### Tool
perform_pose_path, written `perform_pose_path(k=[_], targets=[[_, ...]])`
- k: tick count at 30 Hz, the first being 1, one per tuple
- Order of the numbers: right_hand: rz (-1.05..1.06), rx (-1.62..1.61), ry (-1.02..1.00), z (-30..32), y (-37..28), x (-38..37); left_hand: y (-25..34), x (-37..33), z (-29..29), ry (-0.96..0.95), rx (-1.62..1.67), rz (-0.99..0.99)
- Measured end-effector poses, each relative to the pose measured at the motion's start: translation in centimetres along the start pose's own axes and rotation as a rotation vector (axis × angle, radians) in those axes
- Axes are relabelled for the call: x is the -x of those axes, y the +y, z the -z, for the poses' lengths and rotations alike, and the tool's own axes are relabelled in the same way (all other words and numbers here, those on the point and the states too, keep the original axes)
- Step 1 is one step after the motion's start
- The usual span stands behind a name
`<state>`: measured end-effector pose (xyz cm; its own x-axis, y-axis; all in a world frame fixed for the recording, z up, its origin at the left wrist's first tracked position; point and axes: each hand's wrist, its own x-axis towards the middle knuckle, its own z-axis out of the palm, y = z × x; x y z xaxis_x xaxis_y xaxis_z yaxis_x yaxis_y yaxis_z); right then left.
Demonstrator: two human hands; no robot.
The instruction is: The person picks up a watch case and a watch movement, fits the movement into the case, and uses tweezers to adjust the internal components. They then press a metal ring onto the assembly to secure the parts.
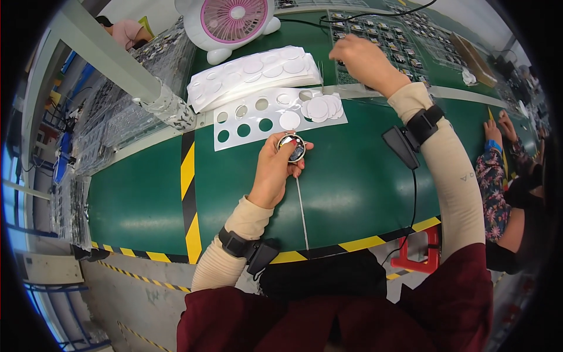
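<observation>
My left hand is closed around a small round device with a pale rim and electronic parts showing inside. A thumb lies across its open face. It is held over the green mat, just in front of a white sheet with rows of round cut-outs. Loose white discs lie overlapping on the sheet's right end. My right hand is stretched to the far side, above a clear tray of small electronic parts. Its fingers are curled together; whatever is between them is too small to make out.
A thick stack of white disc sheets lies beyond the cut-out sheet. Behind it stands a white-and-pink fan, its cable running right. A post rises at left. At far right are another person's hands; a red stool stands below the edge.
</observation>
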<state>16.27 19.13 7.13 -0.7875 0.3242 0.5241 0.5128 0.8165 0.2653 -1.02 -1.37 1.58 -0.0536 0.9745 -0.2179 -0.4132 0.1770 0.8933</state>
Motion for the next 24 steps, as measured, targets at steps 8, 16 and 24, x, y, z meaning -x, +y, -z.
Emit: perform_pose_path(k=[8, 16, 24], targets=[[0.158, -0.034, -0.333, -3.6, -1.6, 0.1, 0.1, 0.0, 0.1, 0.012, 0.076, -0.001], [0.225, -0.221, -0.162, -3.9, -0.2, 0.1, -0.3, -0.3, 0.4, -0.001, 0.138, -0.020], [-0.732, -1.613, 0.713, 3.6, -9.1, 0.0, 0.0, 0.0, 0.4, -0.023, 0.065, -0.019]])
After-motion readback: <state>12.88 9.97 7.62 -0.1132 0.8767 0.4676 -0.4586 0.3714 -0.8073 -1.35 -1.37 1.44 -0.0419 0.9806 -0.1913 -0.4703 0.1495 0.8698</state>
